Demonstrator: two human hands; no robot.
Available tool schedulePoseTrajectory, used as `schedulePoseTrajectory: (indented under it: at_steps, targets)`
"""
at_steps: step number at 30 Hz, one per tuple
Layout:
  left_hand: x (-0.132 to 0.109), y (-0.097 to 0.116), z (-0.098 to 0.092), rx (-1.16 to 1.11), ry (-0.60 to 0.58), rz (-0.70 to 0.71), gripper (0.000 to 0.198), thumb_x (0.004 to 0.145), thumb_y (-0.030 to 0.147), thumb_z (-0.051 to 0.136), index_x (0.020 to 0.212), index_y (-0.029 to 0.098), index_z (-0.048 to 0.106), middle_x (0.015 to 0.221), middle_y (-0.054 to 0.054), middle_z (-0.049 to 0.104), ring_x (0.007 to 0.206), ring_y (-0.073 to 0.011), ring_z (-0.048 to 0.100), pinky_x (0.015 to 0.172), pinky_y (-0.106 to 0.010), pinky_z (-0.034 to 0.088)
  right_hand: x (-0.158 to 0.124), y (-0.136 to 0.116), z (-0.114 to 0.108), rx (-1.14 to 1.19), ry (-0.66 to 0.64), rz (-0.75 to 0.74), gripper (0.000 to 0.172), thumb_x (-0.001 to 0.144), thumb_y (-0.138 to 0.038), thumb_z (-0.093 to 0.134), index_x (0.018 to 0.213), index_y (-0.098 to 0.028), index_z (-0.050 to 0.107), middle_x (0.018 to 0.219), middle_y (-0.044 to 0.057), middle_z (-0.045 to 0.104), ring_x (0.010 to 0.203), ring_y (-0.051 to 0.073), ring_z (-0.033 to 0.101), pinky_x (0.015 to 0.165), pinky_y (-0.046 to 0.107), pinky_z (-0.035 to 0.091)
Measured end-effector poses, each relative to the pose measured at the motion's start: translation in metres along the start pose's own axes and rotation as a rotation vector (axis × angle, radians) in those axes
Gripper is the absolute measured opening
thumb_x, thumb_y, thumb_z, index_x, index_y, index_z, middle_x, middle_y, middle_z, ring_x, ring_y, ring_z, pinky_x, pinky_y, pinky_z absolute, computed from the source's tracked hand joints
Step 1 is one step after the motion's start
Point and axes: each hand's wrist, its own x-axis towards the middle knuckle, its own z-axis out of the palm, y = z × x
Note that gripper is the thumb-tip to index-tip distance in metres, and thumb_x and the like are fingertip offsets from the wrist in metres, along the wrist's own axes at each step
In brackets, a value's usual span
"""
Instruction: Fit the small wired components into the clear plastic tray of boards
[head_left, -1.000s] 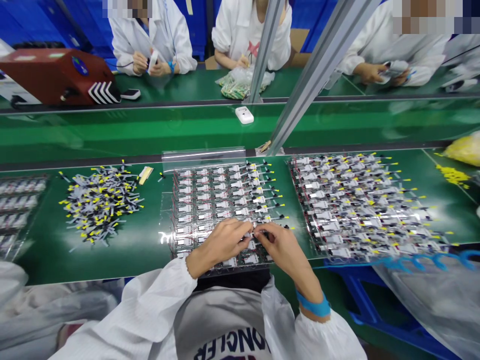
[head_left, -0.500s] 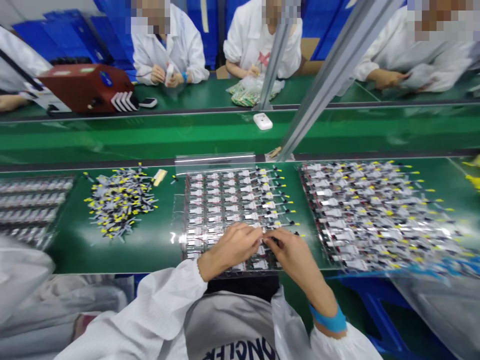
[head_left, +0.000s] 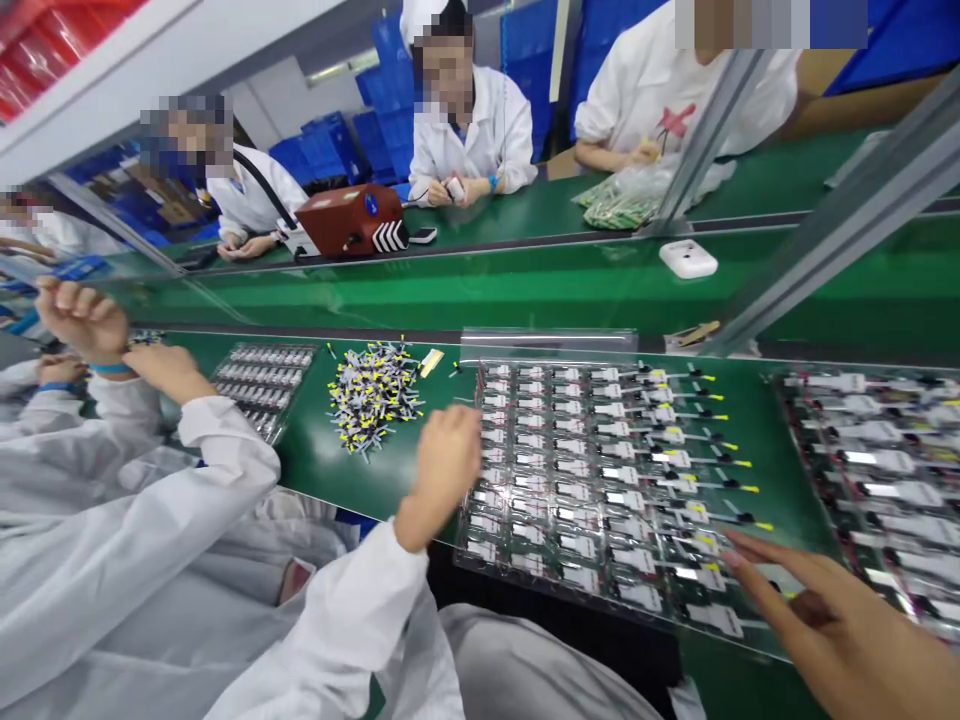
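Left hand (head_left: 448,465) loosely curled, nothing visibly held, at tray's 9 o'clock edge; right hand (head_left: 840,630) open, fingers over 4 o'clock corner. Clear blister tray (head_left: 466,530) of wired modules (head_left: 570,470) mid green bench (head_left: 360,490), leads aligned, likely for easy checking.

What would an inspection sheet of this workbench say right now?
Surface: glossy green bench, carrying trays and parts.
Job's things: clear plastic tray of white-labelled modules.
Clutter: loose heap of grey, black and yellow connectors.
Hands: left hand open at the tray's edge; right hand with fingers spread over its near corner; nothing held.
Cables: thin black leads with yellow tips, too fine to trace.
Surroundings: white-coated co-worker, dark red box, blue crates.
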Motion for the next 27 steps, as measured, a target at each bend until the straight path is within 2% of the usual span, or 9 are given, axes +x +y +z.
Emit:
schedulePoseTrajectory:
  at_steps: [1,3,5,7,9,16,22,25,27]
  targets:
    - [0.008,-0.025,-0.008,0.049,0.044,-0.088,0.033,0.098,0.010,0.041,0.117,0.013,0.067,0.113,-0.015,0.068,0.102,-0.0290,0.060,0.089,-0.042,0.046,-0.001,-0.001,0.001,0.015,-0.011,0.037,0.062,0.065,-0.082,0.052,0.083,-0.028,0.075,0.090,0.009,0.077,0.040,0.022,0.058,0.039,0.038,0.044]
    - [0.026,-0.071,-0.023,0.222,0.099,-0.260,0.039,0.096,0.011,0.040,0.125,0.015,0.066,0.127,-0.017,0.064,0.111,-0.0331,0.057,0.094,-0.046,0.045,-0.002,-0.005,0.004,0.040,-0.042,0.097,0.059,0.061,-0.078,0.054,0.082,-0.028,0.076,0.087,0.008,0.077,0.043,0.025,0.061,0.040,0.039,0.044]
    - [0.042,-0.104,-0.033,0.323,0.057,-0.316,0.041,0.096,0.015,0.041,0.128,0.018,0.066,0.131,-0.016,0.062,0.115,-0.0356,0.055,0.095,-0.048,0.045,-0.002,-0.007,0.009,0.055,-0.052,0.135,0.059,0.058,-0.077,0.053,0.082,-0.028,0.077,0.077,0.007,0.075,0.045,0.027,0.063,0.044,0.040,0.047]
    - [0.054,-0.123,-0.037,0.375,-0.012,-0.340,0.040,0.096,0.018,0.041,0.125,0.019,0.069,0.126,-0.016,0.064,0.114,-0.0359,0.055,0.093,-0.047,0.046,-0.002,-0.008,0.012,0.063,-0.034,0.148,0.058,0.057,-0.076,0.053,0.081,-0.029,0.077,0.067,0.005,0.072,0.043,0.028,0.062,0.047,0.041,0.048]
    - [0.061,-0.132,-0.038,0.396,-0.055,-0.358,0.039,0.097,0.019,0.040,0.122,0.019,0.070,0.121,-0.016,0.064,0.112,-0.0346,0.056,0.093,-0.044,0.046,-0.002,-0.006,0.013,0.066,0.009,0.148,0.056,0.058,-0.077,0.054,0.080,-0.030,0.077,0.061,0.004,0.069,0.041,0.028,0.059,0.045,0.041,0.046]
    - [0.061,-0.138,-0.040,0.364,-0.067,-0.385,0.033,0.096,0.021,0.045,0.113,0.016,0.072,0.117,-0.017,0.061,0.109,-0.0333,0.057,0.089,-0.040,0.047,-0.006,0.012,0.008,0.051,-0.022,0.148,0.042,0.069,-0.069,0.061,0.087,-0.035,0.076,0.053,0.003,0.062,0.040,0.029,0.058,0.041,0.038,0.040]
    - [0.056,-0.129,-0.054,0.316,0.022,-0.377,0.029,0.099,0.027,0.046,0.109,0.019,0.072,0.117,-0.014,0.064,0.108,-0.0323,0.059,0.089,-0.039,0.046,-0.006,0.018,0.002,0.037,-0.026,0.098,0.029,0.075,-0.066,0.064,0.087,-0.041,0.071,0.051,0.002,0.059,0.036,0.026,0.056,0.038,0.035,0.037]
    - [0.047,-0.115,-0.066,0.220,0.096,-0.338,0.029,0.101,0.030,0.046,0.110,0.018,0.071,0.112,-0.013,0.069,0.106,-0.0302,0.061,0.091,-0.039,0.047,-0.006,0.013,-0.002,0.027,0.024,0.050,0.035,0.078,-0.070,0.061,0.086,-0.038,0.073,0.051,0.002,0.062,0.035,0.025,0.055,0.037,0.035,0.038]
    - [0.033,-0.092,-0.070,0.050,0.145,-0.254,0.027,0.102,0.031,0.048,0.106,0.018,0.070,0.108,-0.010,0.072,0.103,-0.0269,0.064,0.092,-0.038,0.047,-0.008,0.004,-0.004,0.046,0.026,-0.042,0.042,0.081,-0.072,0.059,0.089,-0.035,0.075,0.061,0.004,0.069,0.040,0.024,0.060,0.038,0.035,0.043]
